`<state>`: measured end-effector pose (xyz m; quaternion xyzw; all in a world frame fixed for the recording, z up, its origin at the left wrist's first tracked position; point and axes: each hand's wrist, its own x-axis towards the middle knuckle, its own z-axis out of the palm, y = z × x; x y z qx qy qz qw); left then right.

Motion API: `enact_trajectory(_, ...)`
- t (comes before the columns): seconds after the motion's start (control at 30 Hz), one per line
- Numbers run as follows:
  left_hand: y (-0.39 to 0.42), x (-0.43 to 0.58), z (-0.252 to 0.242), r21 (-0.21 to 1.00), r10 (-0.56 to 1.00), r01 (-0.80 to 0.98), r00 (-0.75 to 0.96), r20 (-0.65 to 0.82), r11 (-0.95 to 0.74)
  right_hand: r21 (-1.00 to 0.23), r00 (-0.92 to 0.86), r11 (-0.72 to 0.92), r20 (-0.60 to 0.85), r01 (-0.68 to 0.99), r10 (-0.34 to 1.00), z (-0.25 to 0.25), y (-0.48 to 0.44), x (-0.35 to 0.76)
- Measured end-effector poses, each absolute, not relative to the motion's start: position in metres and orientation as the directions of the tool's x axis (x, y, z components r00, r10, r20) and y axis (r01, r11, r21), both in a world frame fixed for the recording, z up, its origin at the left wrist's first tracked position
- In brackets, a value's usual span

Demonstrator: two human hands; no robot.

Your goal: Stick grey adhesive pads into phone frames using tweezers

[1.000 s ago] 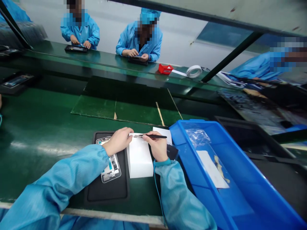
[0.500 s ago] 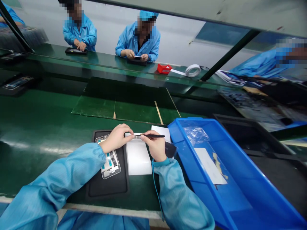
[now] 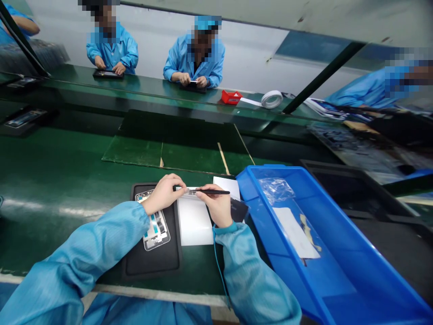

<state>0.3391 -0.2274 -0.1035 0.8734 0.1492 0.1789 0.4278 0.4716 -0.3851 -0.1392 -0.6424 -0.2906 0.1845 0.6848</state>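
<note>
My right hand (image 3: 218,205) is closed around black tweezers (image 3: 216,192), whose tips point left over the top edge of a white sheet (image 3: 194,223). My left hand (image 3: 165,192) is pinched at those tips; whatever lies between its thumb and forefinger is too small to make out. Beneath my left wrist, an opened phone (image 3: 157,230) with its inner parts showing rests in a black tray (image 3: 152,264). The sheet lies just right of that tray, curving slightly. A thin blue cord (image 3: 218,262) hangs from my right cuff.
A large blue bin (image 3: 280,262) at the right holds clear plastic and a white paper piece. Behind my hands lies a green board (image 3: 189,149). Across the bench, co-workers in blue handle devices near a red box (image 3: 231,96) and a white tape roll (image 3: 271,99).
The tweezers and my right hand have shifted slightly left. My left hand stays pinched at nearly the same spot. Across the bench, the left co-worker's hands have moved apart.
</note>
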Motion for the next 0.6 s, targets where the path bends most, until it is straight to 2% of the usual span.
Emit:
enact_trajectory(0.37,-0.226,0.337,-0.105,0.824,0.412,0.093,0.893,0.179,-0.559,-0.989,0.795,0.088,0.150,0.121,0.588,-0.136,-0.385,0.469)
enact_trajectory(0.47,-0.208,0.324,-0.097,0.824,0.481,0.137,0.859,0.179,-0.550,-0.989,0.826,0.097,0.147,0.112,0.544,-0.138,-0.387,0.471)
enact_trajectory(0.53,-0.191,0.307,-0.092,0.760,0.523,0.222,0.834,0.177,-0.611,-0.987,0.842,0.101,0.158,0.124,0.515,-0.139,-0.387,0.472)
enact_trajectory(0.6,-0.174,0.285,-0.091,0.601,0.498,0.318,0.853,0.156,-0.733,-0.986,0.844,0.093,0.164,0.136,0.511,-0.140,-0.387,0.474)
